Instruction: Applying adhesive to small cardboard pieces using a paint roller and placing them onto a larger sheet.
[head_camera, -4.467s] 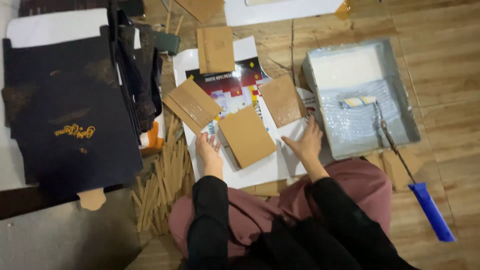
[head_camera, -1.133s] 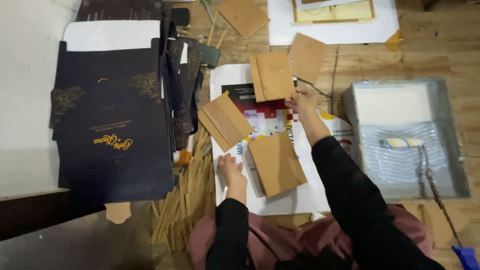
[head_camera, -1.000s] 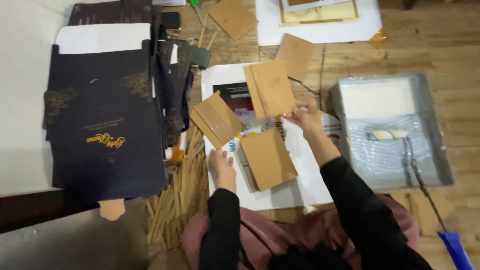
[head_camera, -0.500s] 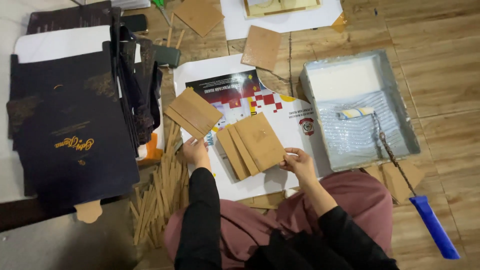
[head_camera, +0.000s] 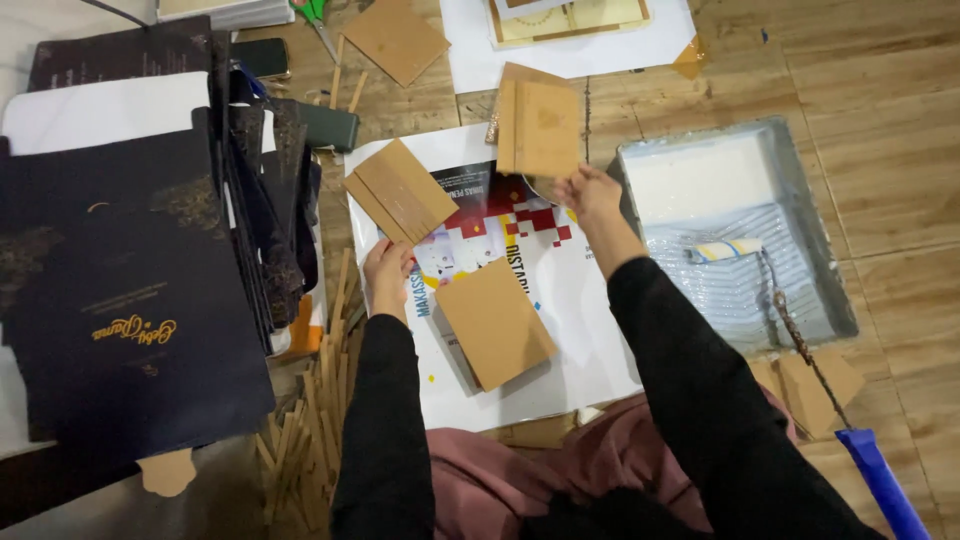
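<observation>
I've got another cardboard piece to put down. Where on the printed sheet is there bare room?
On the printed sheet, the white strip between the brown card and the paint tray is free, under the right hand. The left edge is crowded by the card stack, left hand and wooden sticks.

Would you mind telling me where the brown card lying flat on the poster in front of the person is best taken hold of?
Probably at the near right corner of the brown card. It lies flat and skewed on the poster, and that corner points toward the person with bare paper around it. Come in from the right, since the left hand rests beside its far left corner.
</observation>
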